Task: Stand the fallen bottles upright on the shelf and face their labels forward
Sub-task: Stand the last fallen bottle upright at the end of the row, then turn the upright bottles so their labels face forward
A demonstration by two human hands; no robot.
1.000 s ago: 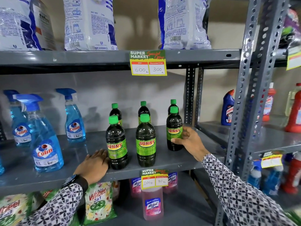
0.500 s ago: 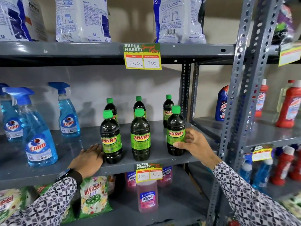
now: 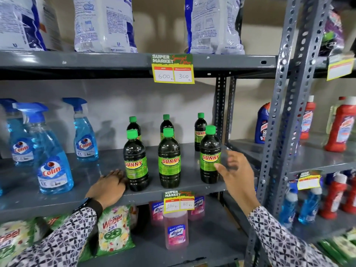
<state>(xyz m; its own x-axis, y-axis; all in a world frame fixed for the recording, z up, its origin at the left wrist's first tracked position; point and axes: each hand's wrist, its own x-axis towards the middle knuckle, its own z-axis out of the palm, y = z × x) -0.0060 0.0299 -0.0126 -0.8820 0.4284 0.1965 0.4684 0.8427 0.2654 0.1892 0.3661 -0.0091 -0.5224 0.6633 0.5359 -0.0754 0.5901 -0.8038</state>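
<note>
Several dark Sunny bottles with green caps stand upright on the grey middle shelf [image 3: 96, 166]. The front row has three: left bottle [image 3: 135, 160], middle bottle [image 3: 169, 158], right bottle [image 3: 210, 155], all with green labels facing forward. Three more stand behind them, the rightmost [image 3: 200, 130] with its label showing. My left hand [image 3: 107, 186] lies flat on the shelf, touching the base of the front left bottle. My right hand [image 3: 236, 170] hovers just right of the front right bottle, fingers spread and blurred, holding nothing.
Blue Colin spray bottles [image 3: 54, 157] stand at the shelf's left. White detergent bags [image 3: 105, 24] sit above. Pink Lizol bottles [image 3: 175, 228] and Wheel packs [image 3: 113, 230] fill the shelf below. A grey upright post [image 3: 283, 112] and red cleaner bottles [image 3: 339, 126] are at the right.
My right hand has let go of the front right bottle and drawn back to the right. That bottle now stands in line with the front row. My left hand stayed put.
</note>
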